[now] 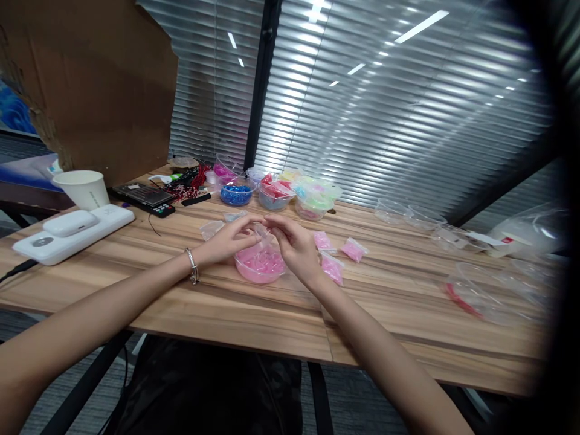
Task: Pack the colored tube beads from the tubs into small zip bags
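Note:
My left hand (233, 237) and my right hand (292, 241) meet above a clear bowl (258, 277) of small pink pieces. Between their closed fingertips is a small clear plastic bag (261, 232), partly hidden by the fingers. It hangs over the bowl's far side; whether anything is inside it is too blurred to tell. Right of my right hand lie three small bags of pink pieces, one (332, 267) close to the wrist and another (354, 249) farther out. Flattened clear bags (211, 229) rest beyond my left hand.
Bowls of blue pieces (236, 194), red packets (275, 186) and pale green packets (319, 196) line the back. Clear containers (480, 290) stand at right. At left are a white charger (75, 232), a paper cup (84, 188), a remote (162, 209) and a cardboard sheet (99, 90).

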Available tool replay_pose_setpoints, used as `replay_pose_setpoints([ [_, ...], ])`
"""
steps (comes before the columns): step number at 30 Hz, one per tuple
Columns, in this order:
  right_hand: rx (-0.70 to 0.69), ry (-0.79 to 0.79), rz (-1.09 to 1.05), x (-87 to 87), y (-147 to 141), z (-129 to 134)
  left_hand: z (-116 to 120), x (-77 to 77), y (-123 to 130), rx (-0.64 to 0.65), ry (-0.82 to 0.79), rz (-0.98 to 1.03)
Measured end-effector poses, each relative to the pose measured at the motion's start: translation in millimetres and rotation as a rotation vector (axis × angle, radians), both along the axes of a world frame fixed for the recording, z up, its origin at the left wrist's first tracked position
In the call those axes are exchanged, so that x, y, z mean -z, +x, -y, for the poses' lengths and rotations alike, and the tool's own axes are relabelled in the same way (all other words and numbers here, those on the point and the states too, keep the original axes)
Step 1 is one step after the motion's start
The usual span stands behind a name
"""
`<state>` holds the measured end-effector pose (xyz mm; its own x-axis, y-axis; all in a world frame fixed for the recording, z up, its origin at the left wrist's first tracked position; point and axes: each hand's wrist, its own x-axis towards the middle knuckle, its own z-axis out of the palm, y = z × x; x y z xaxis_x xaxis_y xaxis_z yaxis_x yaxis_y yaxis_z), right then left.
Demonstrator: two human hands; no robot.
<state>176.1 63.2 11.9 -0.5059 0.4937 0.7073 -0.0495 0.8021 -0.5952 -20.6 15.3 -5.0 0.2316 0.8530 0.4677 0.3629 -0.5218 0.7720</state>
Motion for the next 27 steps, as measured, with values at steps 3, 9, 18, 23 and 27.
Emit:
replay_pose_setpoints([
  [3,-0.011,0.062,-0.002,-1.7,0.2,-0.4,-0.6,0.6,0.2,0.003,-0.003,0.01],
  [9,-0.084,0.001,0.016,-1.7,0.6,-0.5,-0.4,0.8,0.3,0.005,0.001,0.006],
  [18,-0.017,-0.112,0.012,-1.1,-0.4,1.7,0.0,-0.2,-0.9,0.022,-0.006,-0.012],
  [23,0.066,0.033,0.054,-8.5,1.3,6.4,2.1,-1.2,0.5,-0.001,-0.035,0.028],
  [27,0.07,0.148,0.003,-11.2,1.1,7.5,6.3,-2.7,4.0,-0.081,0.04,0.042],
])
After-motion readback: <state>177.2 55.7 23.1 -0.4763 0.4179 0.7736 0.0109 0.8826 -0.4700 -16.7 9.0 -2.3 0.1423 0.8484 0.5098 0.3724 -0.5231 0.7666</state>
